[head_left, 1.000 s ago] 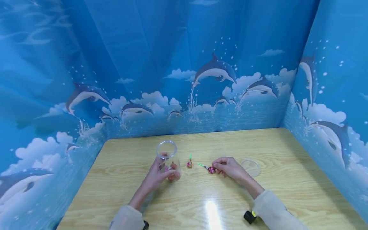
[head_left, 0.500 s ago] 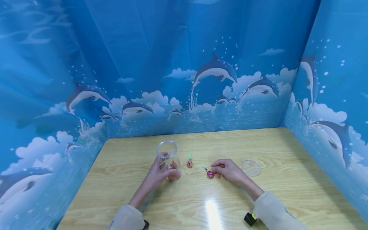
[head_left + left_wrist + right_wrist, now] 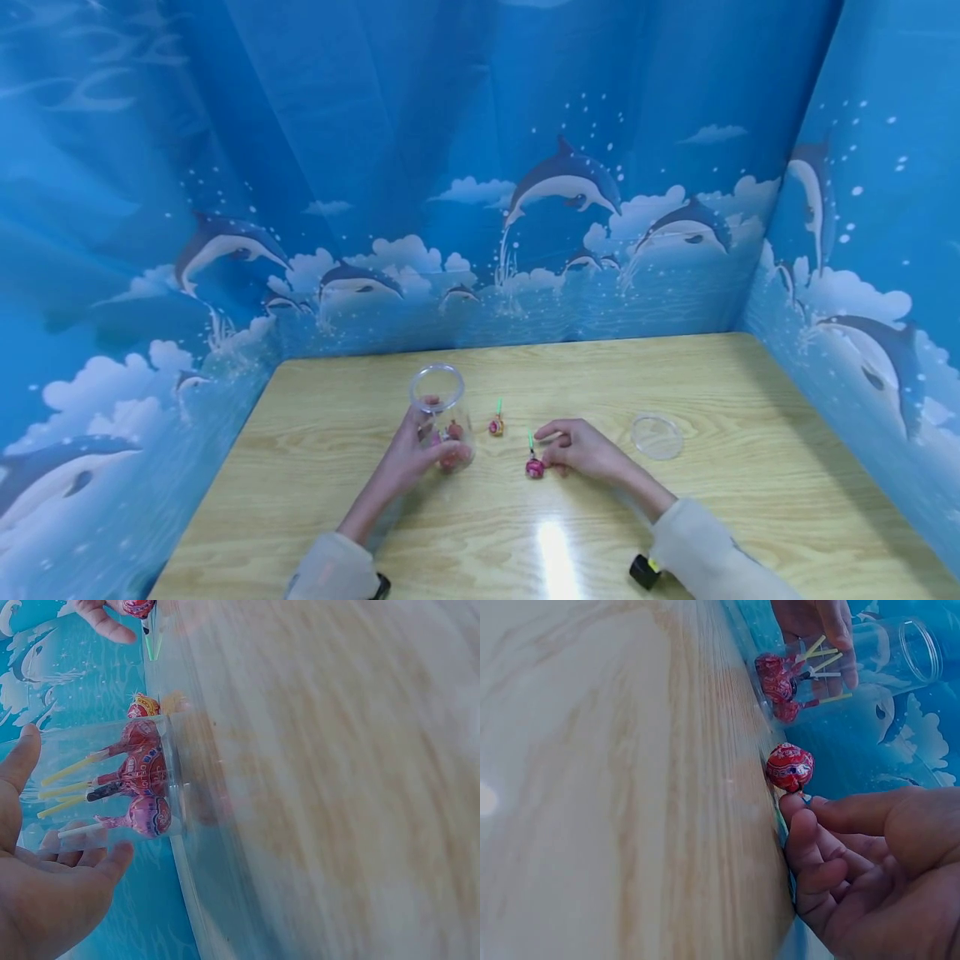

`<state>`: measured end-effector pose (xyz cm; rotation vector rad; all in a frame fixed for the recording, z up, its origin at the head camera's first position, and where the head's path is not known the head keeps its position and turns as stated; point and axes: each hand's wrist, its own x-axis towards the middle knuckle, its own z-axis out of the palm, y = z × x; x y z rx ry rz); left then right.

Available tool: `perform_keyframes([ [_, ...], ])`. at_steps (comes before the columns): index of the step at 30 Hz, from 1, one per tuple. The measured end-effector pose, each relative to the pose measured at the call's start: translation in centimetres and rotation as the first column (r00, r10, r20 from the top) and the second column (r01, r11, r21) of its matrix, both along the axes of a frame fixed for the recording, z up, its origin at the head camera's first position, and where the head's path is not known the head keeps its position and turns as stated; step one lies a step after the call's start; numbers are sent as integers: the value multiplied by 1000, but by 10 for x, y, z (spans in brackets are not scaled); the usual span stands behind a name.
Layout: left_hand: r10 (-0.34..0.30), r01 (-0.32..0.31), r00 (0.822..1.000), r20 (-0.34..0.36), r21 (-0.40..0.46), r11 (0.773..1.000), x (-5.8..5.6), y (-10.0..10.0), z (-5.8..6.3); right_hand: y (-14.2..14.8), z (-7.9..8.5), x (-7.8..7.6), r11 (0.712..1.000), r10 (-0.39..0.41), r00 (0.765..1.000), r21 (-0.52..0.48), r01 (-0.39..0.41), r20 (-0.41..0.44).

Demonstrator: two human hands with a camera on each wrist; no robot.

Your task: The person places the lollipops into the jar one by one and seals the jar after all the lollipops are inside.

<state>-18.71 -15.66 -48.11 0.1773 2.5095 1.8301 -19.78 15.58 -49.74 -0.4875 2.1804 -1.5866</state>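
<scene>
My left hand (image 3: 408, 458) holds a clear plastic jar (image 3: 438, 410) upright on the table, its fingers and thumb round the lower wall. Several wrapped lollipops (image 3: 146, 769) with yellow and white sticks stand heads down inside. To the right, my right hand (image 3: 581, 450) has a lollipop (image 3: 535, 468) in a red-pink wrapper at its fingertips. The right wrist view shows thumb and forefinger pinching it just below the round head (image 3: 790, 766). Its green stick points away from me in the head view. Between the jar and that hand lies another lollipop (image 3: 497, 427), orange and red with a green stick.
A round clear lid (image 3: 657, 437) lies on the wooden table (image 3: 360, 508) beyond the right wrist. Blue dolphin-print curtains (image 3: 420, 167) enclose the back and sides. A black device (image 3: 643, 572) is by the right sleeve.
The lollipop at my right hand has swung round: its stick pointed left and now points away, and its head sits slightly closer to me. The left hand and jar have stayed put.
</scene>
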Motion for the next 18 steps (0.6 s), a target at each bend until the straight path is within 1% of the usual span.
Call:
perform_keyframes([
  [3, 0, 0, 1000, -2, 2, 1000, 0, 0, 1, -4, 1, 0, 1000, 20, 1000, 2, -20, -5],
  [7, -3, 3, 1000, -1, 2, 1000, 0, 0, 1, -10, 1, -2, 998, 26, 998, 56, -23, -48],
  [11, 1, -1, 1000, 2, -9, 1000, 0, 0, 1, -16, 2, -8, 991, 22, 990, 137, -3, -139],
  [14, -2, 2, 1000, 8, -2, 1000, 1, 0, 2, -19, 1, -13, 983, 23, 982, 182, 12, -186],
  [18, -5, 5, 1000, 13, 20, 1000, 3, 1, 3, -24, 0, -19, 979, 12, 984, 202, 25, -178],
])
